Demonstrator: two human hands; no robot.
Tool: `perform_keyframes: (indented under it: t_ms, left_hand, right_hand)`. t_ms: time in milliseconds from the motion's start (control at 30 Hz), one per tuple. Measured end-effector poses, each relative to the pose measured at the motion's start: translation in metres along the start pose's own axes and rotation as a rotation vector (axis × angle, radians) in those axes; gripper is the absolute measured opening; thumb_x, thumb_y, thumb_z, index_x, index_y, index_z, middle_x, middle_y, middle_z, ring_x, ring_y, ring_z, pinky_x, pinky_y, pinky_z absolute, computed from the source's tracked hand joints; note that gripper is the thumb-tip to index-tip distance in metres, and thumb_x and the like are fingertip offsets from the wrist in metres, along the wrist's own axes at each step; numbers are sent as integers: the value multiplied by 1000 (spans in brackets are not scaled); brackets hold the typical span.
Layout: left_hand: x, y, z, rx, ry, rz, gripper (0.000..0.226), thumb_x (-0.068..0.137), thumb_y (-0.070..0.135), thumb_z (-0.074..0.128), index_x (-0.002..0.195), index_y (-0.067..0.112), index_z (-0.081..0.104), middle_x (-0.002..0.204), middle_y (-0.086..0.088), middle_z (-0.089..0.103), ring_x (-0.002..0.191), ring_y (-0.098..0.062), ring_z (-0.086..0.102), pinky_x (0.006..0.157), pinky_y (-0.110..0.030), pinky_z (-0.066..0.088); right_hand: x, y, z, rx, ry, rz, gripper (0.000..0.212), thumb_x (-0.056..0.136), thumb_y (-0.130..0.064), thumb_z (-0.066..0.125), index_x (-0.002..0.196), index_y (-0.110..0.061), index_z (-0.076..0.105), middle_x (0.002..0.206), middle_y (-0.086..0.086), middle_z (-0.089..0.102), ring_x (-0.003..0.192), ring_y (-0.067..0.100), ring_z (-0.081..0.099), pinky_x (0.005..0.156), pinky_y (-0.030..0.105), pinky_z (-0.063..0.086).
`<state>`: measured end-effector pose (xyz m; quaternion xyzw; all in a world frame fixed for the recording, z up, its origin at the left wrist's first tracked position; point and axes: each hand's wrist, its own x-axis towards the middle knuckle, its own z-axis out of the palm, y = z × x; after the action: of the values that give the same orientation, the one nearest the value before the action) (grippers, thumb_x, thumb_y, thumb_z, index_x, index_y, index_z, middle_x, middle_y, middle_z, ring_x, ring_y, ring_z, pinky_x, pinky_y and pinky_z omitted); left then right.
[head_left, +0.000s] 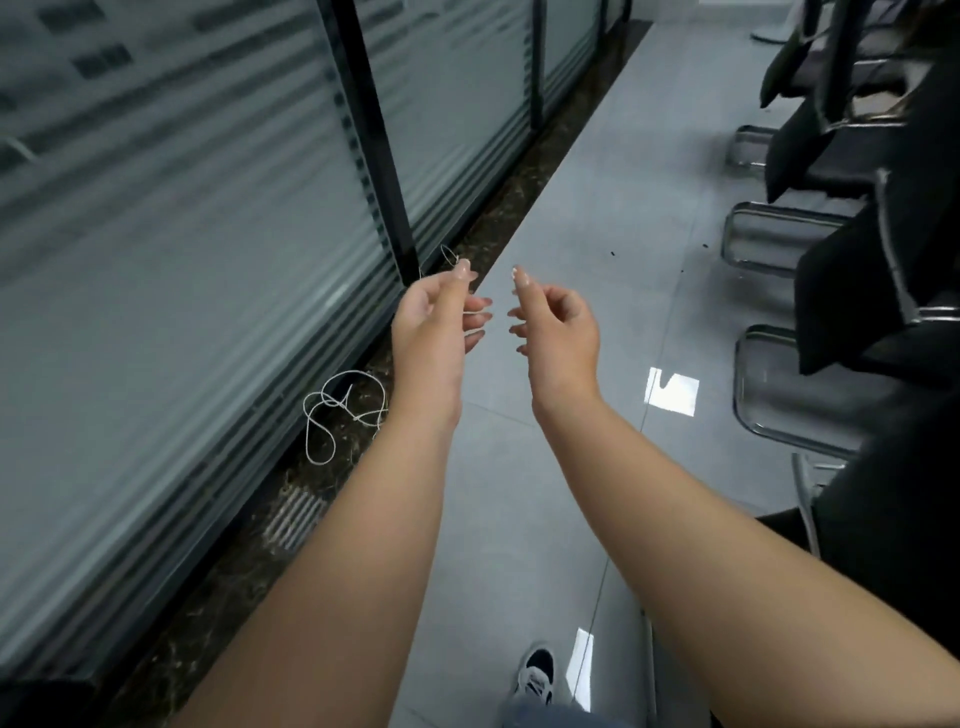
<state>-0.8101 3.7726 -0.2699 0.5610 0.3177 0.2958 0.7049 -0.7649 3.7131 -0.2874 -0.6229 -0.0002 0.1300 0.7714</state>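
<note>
The left hand (435, 318) pinches a thin white string (338, 401) up high, seemingly so its tangle hangs free; the right hand (557, 323) hovers near, relaxed and empty.

I'm getting cool, even light from overhead, with no hard shadows on the fingers (521, 280), which read fairly sharp. Right of and below them, a white glare patch (671, 391) burns out on the glossy floor (597, 208). Left of them, the glass partition (182, 234) smears into streaky blur. The thread (343, 410) below the fingers reads thin but clear. Far right, the chairs (779, 244) go dark and soft, and straight lines bow at the edges.
</note>
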Motion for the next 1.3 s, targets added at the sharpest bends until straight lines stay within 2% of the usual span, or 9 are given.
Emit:
perform_keyframes:
  t_ms: [133,300,400,567,767,867,1000,1100,1300]
  left_hand:
    - [53,3,50,-11,-64,-9,14,93,28,54,83,19,59,68,4,59,60,-5,55,61,-19,45]
    - [106,-13,133,7,-224,-48,13,93,26,53,88,16,59,69,3,59,62,-7,56,61,-19,46]
    - [132,-26,190,20,-350,-80,14,93,25,52,84,17,58,68,4,58,63,-8,56,59,-19,45]
    - [176,-44,306,32,-663,-130,15,92,26,53,81,18,58,67,5,59,64,-9,56,59,-19,45]
    - [203,-48,417,127,-1101,-186,15,92,25,55,82,15,58,53,11,61,54,-2,59,58,-18,49]
    - [199,-63,451,172,-1244,-247,18,92,27,55,79,16,60,62,7,65,60,-9,61,62,-24,48]
    - [180,-85,483,249,-1413,-336,17,93,27,53,84,15,60,58,8,62,58,-6,60,64,-24,47]
    - [160,-100,508,310,-1524,-373,17,93,29,52,84,18,62,61,6,61,63,-8,57,68,-25,48]
    - [119,-137,555,522,-1735,-395,19,93,32,52,86,18,62,70,1,61,64,-9,56,63,-21,47]
  right_hand:
    - [63,-18,0,12,13,-27,24,87,-29,64,71,-17,51,76,2,56,72,14,52,69,26,44]
    - [147,-33,-32,48,152,-40,22,87,-28,64,75,-15,52,72,-2,58,63,6,54,56,14,44]
    - [194,-44,-62,64,279,-83,23,87,-27,64,71,-16,51,70,-2,57,60,5,53,55,14,43]
    - [279,-68,-121,39,553,-177,21,88,-27,63,73,-17,53,70,-5,56,62,5,53,58,15,43]
    - [355,-107,-172,85,872,-250,20,84,-28,67,73,-16,56,71,-2,58,69,13,56,66,27,46]
    - [366,-115,-195,143,1006,-246,21,85,-28,67,79,-11,57,68,-2,57,61,8,55,59,22,45]
    - [358,-109,-236,120,1225,-232,21,85,-32,66,80,-12,58,76,1,59,72,13,56,70,29,49]
    - [347,-102,-266,110,1362,-227,21,87,-32,63,83,-12,59,79,2,59,73,12,56,71,28,48]
    - [333,-75,-336,129,1520,-167,20,88,-32,62,86,-12,58,74,-2,57,73,10,55,74,28,48]
